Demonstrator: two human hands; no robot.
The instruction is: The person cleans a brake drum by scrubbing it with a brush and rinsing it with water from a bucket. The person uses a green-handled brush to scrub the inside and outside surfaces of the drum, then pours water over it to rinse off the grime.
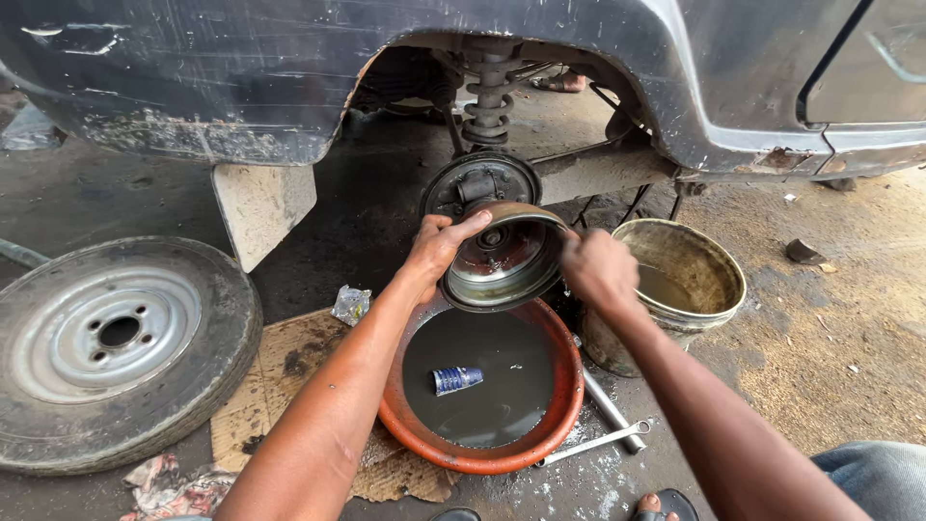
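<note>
Step in hand: left hand (436, 247) and right hand (599, 271) clamped on round rusty steel brake drum (503, 259), held before hub backplate (479, 182), above orange basin (569, 405). Next move likely needs square, level alignment.

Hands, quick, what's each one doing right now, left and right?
Left hand: closed on the rim of the brake drum, holding it.
Right hand: gripping the drum's other side above the orange basin.

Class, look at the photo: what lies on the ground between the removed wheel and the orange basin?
In the head view, a flattened sheet of cardboard lies between the wheel and the basin, with a crumpled plastic wrapper near its far edge.
</note>
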